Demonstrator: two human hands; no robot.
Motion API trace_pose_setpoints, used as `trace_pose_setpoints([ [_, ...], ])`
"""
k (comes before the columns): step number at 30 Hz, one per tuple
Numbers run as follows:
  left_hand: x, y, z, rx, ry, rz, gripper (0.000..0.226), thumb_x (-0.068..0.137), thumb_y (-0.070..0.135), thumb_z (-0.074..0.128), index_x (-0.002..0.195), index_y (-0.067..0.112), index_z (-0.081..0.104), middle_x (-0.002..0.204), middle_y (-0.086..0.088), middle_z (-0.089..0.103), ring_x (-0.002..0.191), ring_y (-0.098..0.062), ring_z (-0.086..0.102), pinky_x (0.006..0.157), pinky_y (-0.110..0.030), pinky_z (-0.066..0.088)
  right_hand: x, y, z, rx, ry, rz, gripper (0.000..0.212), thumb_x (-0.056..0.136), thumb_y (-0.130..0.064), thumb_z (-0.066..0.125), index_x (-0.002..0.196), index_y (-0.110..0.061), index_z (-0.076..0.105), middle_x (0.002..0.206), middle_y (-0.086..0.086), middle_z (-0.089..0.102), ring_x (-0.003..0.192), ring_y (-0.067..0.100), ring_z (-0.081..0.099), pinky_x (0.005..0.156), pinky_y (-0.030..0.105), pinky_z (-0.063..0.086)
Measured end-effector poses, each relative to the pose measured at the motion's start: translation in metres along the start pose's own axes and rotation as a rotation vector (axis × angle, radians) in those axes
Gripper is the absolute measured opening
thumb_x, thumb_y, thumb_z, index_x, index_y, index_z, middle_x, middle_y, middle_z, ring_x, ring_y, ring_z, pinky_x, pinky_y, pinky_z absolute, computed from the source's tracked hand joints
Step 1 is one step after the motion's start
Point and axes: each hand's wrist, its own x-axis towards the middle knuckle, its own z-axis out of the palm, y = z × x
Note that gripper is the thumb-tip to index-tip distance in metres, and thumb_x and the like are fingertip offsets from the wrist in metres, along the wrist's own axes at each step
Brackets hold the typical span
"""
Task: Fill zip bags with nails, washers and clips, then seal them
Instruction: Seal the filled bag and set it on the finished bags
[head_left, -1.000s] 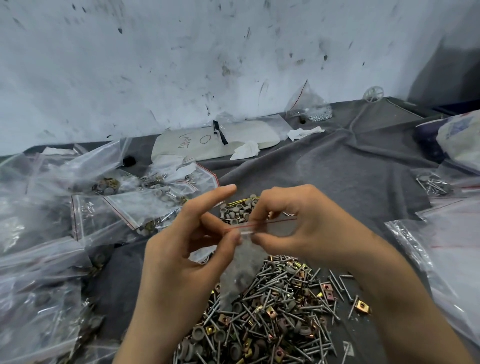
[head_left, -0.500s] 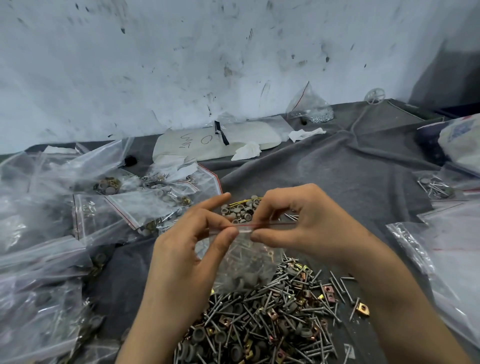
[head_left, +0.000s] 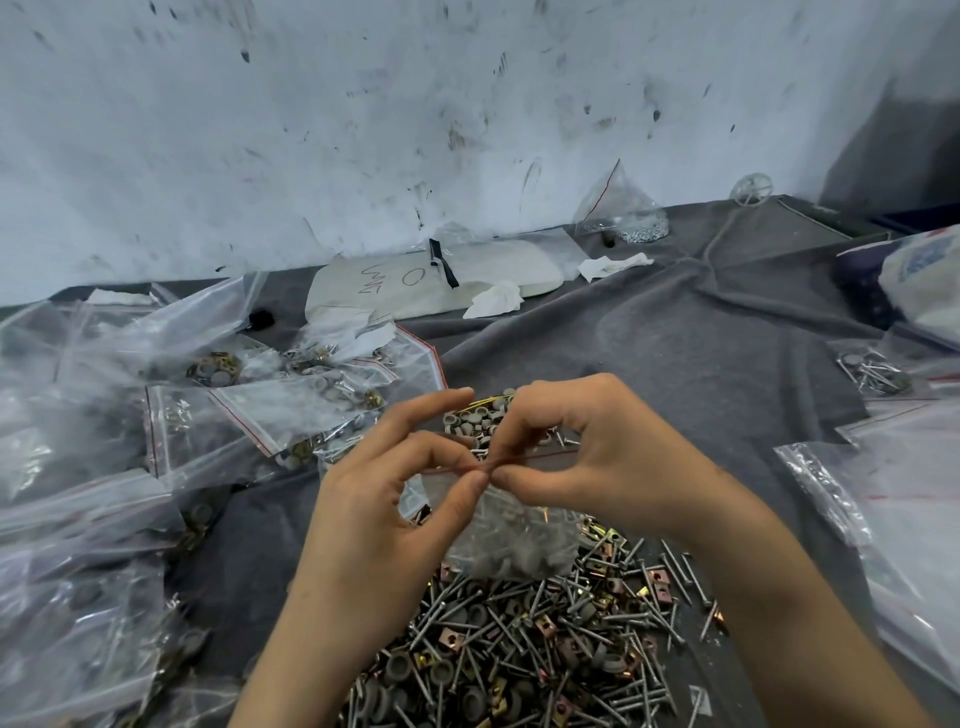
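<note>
Pinching w/ both: I see left hand (head_left: 374, 525) & right hand (head_left: 597, 462) grip the red-lined top of a small clear crinkly plastic zip bag (head_left: 511, 540), which hangs just below them, grey round washers inside. Under hands: heap of thin steel nails, grey washers, brassy square clips (head_left: 519, 649) on soft grey cloth (head_left: 675, 353).

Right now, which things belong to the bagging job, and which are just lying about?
Job: left hand, right hand, both pinching the zip bag; pile of nails, washers and clips; filled bags.
Lying about: crumpled tissue; white board; bag of silver bits.
</note>
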Motion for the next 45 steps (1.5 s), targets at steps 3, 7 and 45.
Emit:
trace_pose_setpoints([
  [3,-0.001,0.001,-0.001,-0.007,0.002,0.002,0.02,0.081,0.041,0.059,0.079,0.023,0.067,0.124,0.018,0.06,0.104,-0.002,0.064,0.089,-0.025,0.049,0.0,-0.001,0.001,-0.034,0.006,-0.025,0.009,0.074,-0.003,0.075,0.079,-0.01,0.071,0.074,-0.008,0.066,0.074,0.006,0.062,0.071,0.021,0.049],
  [7,-0.001,0.002,0.0,-0.022,0.039,-0.013,0.015,0.079,0.039,0.058,0.076,0.025,0.063,0.122,0.02,0.061,0.1,-0.004,0.066,0.087,-0.021,0.05,0.001,0.001,0.001,-0.029,-0.009,-0.015,0.012,0.074,-0.001,0.074,0.08,-0.009,0.069,0.076,-0.006,0.067,0.075,0.006,0.063,0.072,0.018,0.047],
  [45,0.001,-0.002,-0.004,0.007,0.062,0.004,0.019,0.078,0.042,0.061,0.077,0.025,0.069,0.115,0.017,0.062,0.107,0.0,0.06,0.088,-0.014,0.044,0.005,0.02,0.002,0.351,-0.024,0.133,0.008,0.072,-0.005,0.077,0.071,-0.008,0.07,0.067,0.004,0.065,0.067,0.01,0.056,0.065,0.021,0.044],
])
